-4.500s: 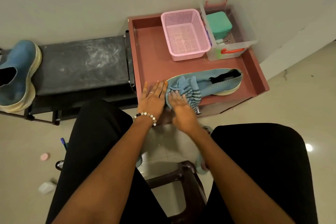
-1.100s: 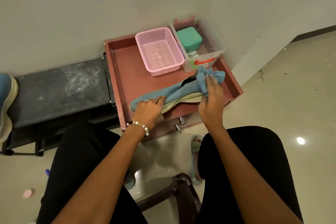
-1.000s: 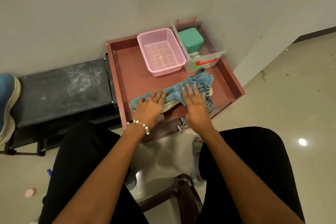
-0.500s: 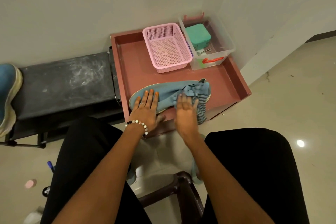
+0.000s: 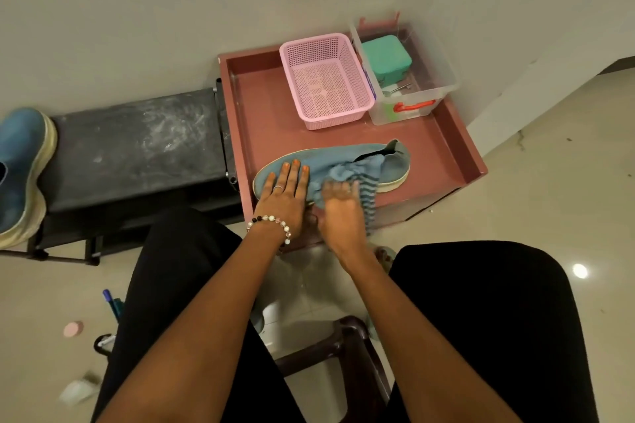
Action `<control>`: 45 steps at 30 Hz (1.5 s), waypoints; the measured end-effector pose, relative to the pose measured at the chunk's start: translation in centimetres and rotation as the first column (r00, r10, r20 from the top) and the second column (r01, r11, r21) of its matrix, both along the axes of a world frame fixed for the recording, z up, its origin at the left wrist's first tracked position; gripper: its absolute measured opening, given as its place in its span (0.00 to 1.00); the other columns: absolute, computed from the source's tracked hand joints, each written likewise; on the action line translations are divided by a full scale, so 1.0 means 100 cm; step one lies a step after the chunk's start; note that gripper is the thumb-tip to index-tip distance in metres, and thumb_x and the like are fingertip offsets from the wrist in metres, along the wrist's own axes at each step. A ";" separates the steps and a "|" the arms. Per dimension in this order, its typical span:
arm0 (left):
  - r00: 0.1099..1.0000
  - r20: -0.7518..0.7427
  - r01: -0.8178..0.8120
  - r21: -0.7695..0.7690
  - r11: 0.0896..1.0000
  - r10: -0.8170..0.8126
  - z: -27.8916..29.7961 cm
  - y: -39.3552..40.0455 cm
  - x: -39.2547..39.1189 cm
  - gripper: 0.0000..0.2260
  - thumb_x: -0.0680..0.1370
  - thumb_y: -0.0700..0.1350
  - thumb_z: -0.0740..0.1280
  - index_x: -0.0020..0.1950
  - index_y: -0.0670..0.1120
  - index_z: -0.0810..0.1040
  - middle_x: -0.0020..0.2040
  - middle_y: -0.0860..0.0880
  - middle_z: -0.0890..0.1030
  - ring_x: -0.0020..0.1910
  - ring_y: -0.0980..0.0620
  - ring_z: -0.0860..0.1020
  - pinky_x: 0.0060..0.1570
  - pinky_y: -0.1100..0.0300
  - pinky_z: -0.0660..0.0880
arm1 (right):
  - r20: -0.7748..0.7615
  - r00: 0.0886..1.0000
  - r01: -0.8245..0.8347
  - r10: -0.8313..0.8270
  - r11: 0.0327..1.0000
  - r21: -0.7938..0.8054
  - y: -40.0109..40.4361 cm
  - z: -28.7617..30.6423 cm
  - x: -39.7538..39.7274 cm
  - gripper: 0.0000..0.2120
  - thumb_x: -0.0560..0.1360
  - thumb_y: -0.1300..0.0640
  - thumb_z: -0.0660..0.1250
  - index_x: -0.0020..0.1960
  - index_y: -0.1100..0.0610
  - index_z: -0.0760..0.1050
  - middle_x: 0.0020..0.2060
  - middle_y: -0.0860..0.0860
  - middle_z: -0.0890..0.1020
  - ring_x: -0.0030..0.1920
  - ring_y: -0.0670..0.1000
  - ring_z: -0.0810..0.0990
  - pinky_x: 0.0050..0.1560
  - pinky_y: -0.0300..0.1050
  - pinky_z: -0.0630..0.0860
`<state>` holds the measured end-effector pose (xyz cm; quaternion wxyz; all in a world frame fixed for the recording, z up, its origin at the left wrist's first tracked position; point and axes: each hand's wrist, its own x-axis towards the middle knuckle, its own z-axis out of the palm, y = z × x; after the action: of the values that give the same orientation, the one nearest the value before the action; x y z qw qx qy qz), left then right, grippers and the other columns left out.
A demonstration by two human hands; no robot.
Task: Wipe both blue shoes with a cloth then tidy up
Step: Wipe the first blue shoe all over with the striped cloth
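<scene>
The right hand (image 5: 338, 208), flat on the cloth (image 5: 357, 175), has swept back from heel toward toe, though it's blurred; the open left hand (image 5: 285, 196) steadies the shoe (image 5: 395, 161) in the tray (image 5: 446, 134). Second shoe (image 5: 20, 165) awaits.

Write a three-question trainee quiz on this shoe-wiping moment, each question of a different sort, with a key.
1. True or false: the left hand lies flat on the toe end of the blue shoe in the red tray.
2. Multiple choice: where is the striped blue cloth? A) in the pink basket B) draped over the shoe under the right hand C) on the floor
3. Fill in: the second blue shoe sits at the far left on the black ____.

Key: 1 true; 2 B; 3 bench.
</scene>
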<state>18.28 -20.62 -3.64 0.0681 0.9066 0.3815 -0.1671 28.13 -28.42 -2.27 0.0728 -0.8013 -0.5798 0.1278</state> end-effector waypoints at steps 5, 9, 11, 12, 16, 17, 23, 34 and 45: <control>1.000 0.011 0.005 -0.043 0.999 -0.004 -0.003 0.005 -0.001 0.40 0.78 0.62 0.55 0.76 0.43 0.34 0.77 0.43 0.36 0.76 0.44 0.38 0.74 0.48 0.39 | 0.042 0.976 -0.212 0.214 0.976 -0.040 -0.020 0.000 0.084 0.30 0.65 0.67 0.62 0.68 0.61 0.71 0.61 0.61 0.78 0.60 0.57 0.77 0.70 0.51 0.64; 1.000 0.010 -0.004 -0.023 1.000 0.004 -0.005 0.002 0.001 0.41 0.78 0.63 0.55 0.76 0.43 0.34 0.77 0.42 0.37 0.76 0.44 0.38 0.73 0.47 0.38 | 0.131 0.986 0.107 -0.100 0.993 -0.047 -0.020 0.000 0.078 0.28 0.69 0.69 0.64 0.69 0.66 0.67 0.59 0.65 0.77 0.62 0.61 0.75 0.74 0.54 0.52; 1.000 0.002 -0.007 -0.004 1.000 0.007 -0.004 0.001 0.003 0.39 0.79 0.60 0.55 0.76 0.42 0.34 0.77 0.42 0.36 0.76 0.44 0.38 0.73 0.47 0.38 | 0.087 0.979 0.182 -0.182 0.983 0.008 -0.004 -0.004 0.027 0.27 0.67 0.64 0.70 0.65 0.70 0.70 0.56 0.67 0.78 0.60 0.64 0.76 0.73 0.59 0.55; 1.000 -0.007 -0.005 -0.003 1.000 0.005 -0.002 0.001 0.003 0.38 0.80 0.58 0.54 0.76 0.42 0.34 0.77 0.42 0.36 0.76 0.44 0.38 0.74 0.47 0.39 | 0.024 0.989 0.146 -0.146 0.989 0.009 0.004 -0.002 0.005 0.29 0.67 0.61 0.71 0.65 0.70 0.69 0.59 0.67 0.77 0.62 0.63 0.74 0.73 0.59 0.54; 1.000 -0.005 -0.004 -0.043 0.999 0.004 -0.003 0.004 0.000 0.35 0.81 0.56 0.52 0.76 0.43 0.34 0.77 0.43 0.34 0.76 0.45 0.36 0.74 0.47 0.39 | -0.066 0.964 -0.259 0.258 0.966 -0.012 -0.005 0.001 0.019 0.33 0.64 0.66 0.66 0.69 0.65 0.66 0.63 0.63 0.74 0.65 0.60 0.72 0.73 0.54 0.56; 1.000 0.000 0.000 -0.054 0.999 0.000 -0.003 0.006 0.000 0.36 0.80 0.58 0.53 0.76 0.43 0.34 0.77 0.43 0.35 0.76 0.44 0.37 0.74 0.47 0.39 | -0.037 0.956 -0.289 0.289 0.957 0.023 -0.011 0.002 0.043 0.34 0.61 0.68 0.67 0.67 0.65 0.69 0.58 0.64 0.78 0.60 0.61 0.76 0.70 0.56 0.62; 1.000 0.003 -0.008 -0.057 0.998 0.008 -0.004 0.004 0.003 0.38 0.80 0.61 0.52 0.76 0.43 0.34 0.77 0.43 0.36 0.76 0.44 0.37 0.73 0.48 0.38 | 0.155 0.974 0.162 -0.165 0.986 0.037 -0.016 0.004 0.069 0.30 0.65 0.70 0.69 0.67 0.67 0.69 0.55 0.66 0.79 0.59 0.63 0.76 0.69 0.57 0.64; 1.000 -0.003 -0.018 -0.106 0.994 0.018 0.001 0.006 0.002 0.34 0.82 0.57 0.51 0.76 0.44 0.33 0.77 0.44 0.34 0.76 0.46 0.36 0.73 0.49 0.37 | -0.035 0.984 -0.173 0.175 0.984 0.048 -0.024 -0.007 0.083 0.37 0.56 0.73 0.69 0.65 0.63 0.73 0.54 0.64 0.80 0.56 0.62 0.78 0.66 0.57 0.67; 1.000 -0.023 -0.013 -0.067 0.998 0.012 0.002 0.005 0.002 0.30 0.82 0.48 0.50 0.75 0.43 0.32 0.76 0.44 0.34 0.76 0.45 0.36 0.74 0.49 0.38 | -0.370 0.929 0.054 -0.024 0.996 0.069 -0.002 0.003 -0.003 0.29 0.66 0.74 0.60 0.68 0.66 0.69 0.64 0.63 0.74 0.67 0.61 0.70 0.70 0.48 0.63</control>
<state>18.45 -20.11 -3.49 0.0950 0.8994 0.3821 -0.1897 27.85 -28.64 -2.01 0.2139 -0.7711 -0.5443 0.2518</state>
